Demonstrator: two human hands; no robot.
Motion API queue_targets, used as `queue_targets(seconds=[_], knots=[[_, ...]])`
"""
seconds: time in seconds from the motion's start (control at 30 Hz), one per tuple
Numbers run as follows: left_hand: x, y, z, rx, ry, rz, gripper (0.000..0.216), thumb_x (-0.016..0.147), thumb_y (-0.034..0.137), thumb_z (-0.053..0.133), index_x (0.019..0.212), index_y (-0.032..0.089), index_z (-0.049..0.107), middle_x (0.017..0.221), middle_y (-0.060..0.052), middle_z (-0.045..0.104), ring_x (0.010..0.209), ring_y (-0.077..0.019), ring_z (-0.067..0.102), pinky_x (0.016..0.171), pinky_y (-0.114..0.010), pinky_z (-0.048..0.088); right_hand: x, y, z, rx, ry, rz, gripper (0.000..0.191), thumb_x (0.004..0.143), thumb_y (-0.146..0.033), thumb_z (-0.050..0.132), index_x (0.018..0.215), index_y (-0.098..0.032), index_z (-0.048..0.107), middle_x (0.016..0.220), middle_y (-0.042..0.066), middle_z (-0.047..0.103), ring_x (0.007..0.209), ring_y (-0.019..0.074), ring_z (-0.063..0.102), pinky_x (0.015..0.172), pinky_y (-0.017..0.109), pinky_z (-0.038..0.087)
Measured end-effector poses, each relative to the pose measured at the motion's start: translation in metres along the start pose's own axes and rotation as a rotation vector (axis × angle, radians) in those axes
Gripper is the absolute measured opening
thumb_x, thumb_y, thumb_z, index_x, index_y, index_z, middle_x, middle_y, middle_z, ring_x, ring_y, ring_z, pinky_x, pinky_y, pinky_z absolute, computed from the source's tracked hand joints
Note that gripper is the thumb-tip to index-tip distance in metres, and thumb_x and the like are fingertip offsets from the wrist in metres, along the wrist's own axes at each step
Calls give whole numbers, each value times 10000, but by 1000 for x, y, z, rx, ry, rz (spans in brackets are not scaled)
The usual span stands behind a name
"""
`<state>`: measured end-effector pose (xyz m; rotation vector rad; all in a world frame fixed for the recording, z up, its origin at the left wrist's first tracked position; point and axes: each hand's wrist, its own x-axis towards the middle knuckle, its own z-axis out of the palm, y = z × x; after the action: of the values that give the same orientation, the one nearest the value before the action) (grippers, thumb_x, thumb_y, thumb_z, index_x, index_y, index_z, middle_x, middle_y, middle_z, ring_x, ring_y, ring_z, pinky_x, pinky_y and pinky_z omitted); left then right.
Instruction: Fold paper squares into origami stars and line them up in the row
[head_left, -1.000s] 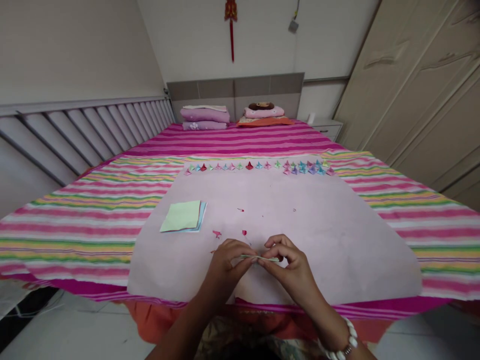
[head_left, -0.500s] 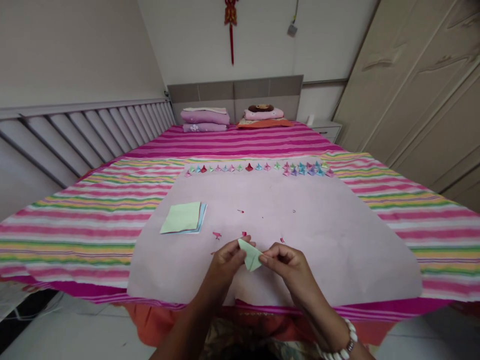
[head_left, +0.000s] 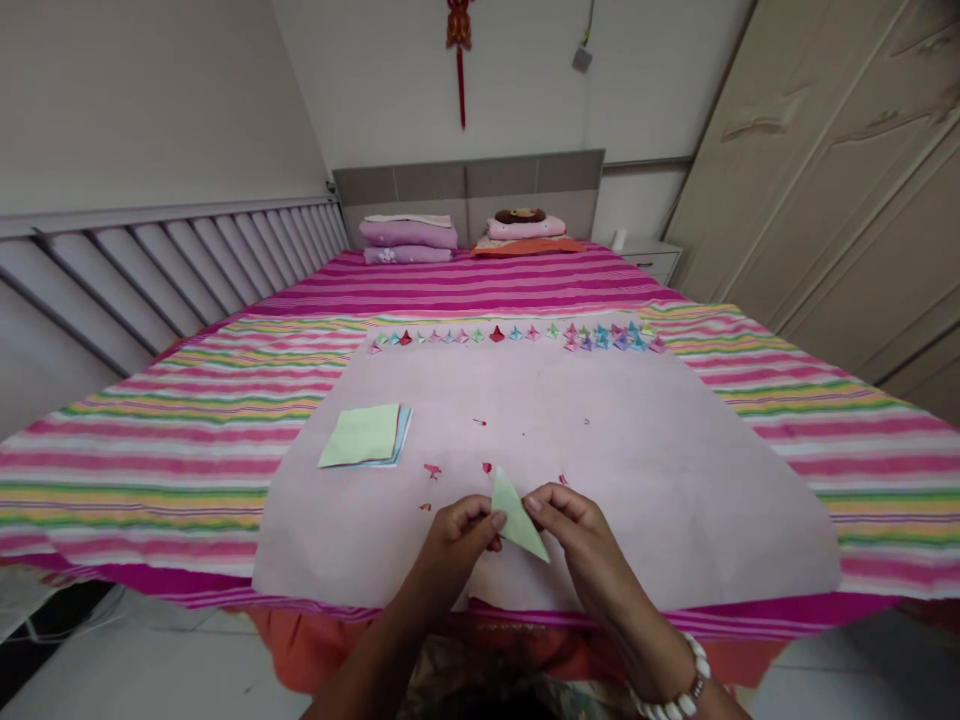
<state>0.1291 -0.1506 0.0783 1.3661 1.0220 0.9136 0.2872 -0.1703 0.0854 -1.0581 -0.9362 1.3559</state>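
A light green piece of folded paper (head_left: pixel 516 518), now a triangle, is held above the pale sheet near its front edge. My left hand (head_left: pixel 466 528) pinches it at its left side, thumb on top. From the other side my right hand (head_left: pixel 568 518) grips its upper right edge between thumb and fingers. Left of the hands lies a stack of square paper (head_left: pixel 361 435), light green on top with blue and white beneath. Small red scraps (head_left: pixel 433 470) lie just beyond the hands.
A pale sheet (head_left: pixel 675 480) covers the front of a bed with a striped cover (head_left: pixel 150 440). Along its far edge stand several small folded paper pieces (head_left: pixel 496 334) in many colours. Folded bedding (head_left: pixel 409 235) rests by the headboard; a railing (head_left: pixel 187 260) runs along the left.
The green paper has been turned, and now shows a larger, longer triangle slanting down to the right. My left hand has shifted its hold lower on the paper.
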Motion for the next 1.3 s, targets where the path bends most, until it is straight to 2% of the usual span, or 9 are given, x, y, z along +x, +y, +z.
queue_targets(seconds=[0.33,0.5,0.63,0.77,0.87,0.93,1.03,1.17,1.3], knots=[[0,3,-1,-17,-72,-10,227,766,373,612,675,166,624,556,25,542,581,-124,492,598,-236,405,1,4,-3,20,-46,47,299,713,-449,710,612,-181,621,548,-29,530,535,121,434,542,252,340],[2,4,-2,-11,-31,-5,240,743,390,634,660,165,634,522,28,533,542,-121,493,571,-240,406,3,3,-4,-54,-64,40,260,635,-415,768,689,-176,683,582,-13,585,534,120,455,531,249,338],[6,-4,3,-66,63,-40,246,711,364,673,829,150,649,614,10,615,561,-128,555,585,-254,442,6,9,-2,-126,-25,12,246,647,-401,743,640,-177,641,514,-42,521,468,96,390,473,231,287],[7,-12,11,33,187,11,373,737,319,660,1063,149,594,726,-23,662,670,-166,620,653,-281,479,9,21,-1,-251,56,-111,206,690,-367,685,640,-185,603,495,-58,453,459,102,369,461,232,285],[4,-10,17,137,193,94,352,786,321,611,1096,156,592,953,-83,668,753,-178,633,688,-295,495,8,26,0,-414,125,-256,142,752,-296,623,663,-189,600,539,-43,457,503,122,410,486,242,323],[2,-6,21,183,188,114,313,813,325,575,1074,155,609,1002,-94,662,795,-194,637,708,-305,501,5,27,2,-525,141,-342,112,784,-244,586,685,-194,603,585,-22,497,537,136,449,510,251,355],[0,-2,23,211,187,74,308,804,299,574,1069,148,621,954,-91,692,827,-226,652,734,-327,510,1,28,5,-636,122,-467,120,823,-177,524,744,-205,610,677,13,567,595,158,504,556,269,399],[2,-5,24,186,241,8,476,762,201,581,1230,126,546,1176,-144,654,1062,-267,617,935,-384,458,-2,31,8,-714,84,-567,168,860,-137,465,820,-214,609,750,38,593,648,175,531,593,289,428],[5,-10,23,180,243,-6,540,760,147,539,1297,115,495,1222,-162,633,1110,-272,600,968,-416,444,-2,31,10,-697,87,-582,185,853,-123,457,822,-222,610,766,41,589,670,181,532,606,296,433]])
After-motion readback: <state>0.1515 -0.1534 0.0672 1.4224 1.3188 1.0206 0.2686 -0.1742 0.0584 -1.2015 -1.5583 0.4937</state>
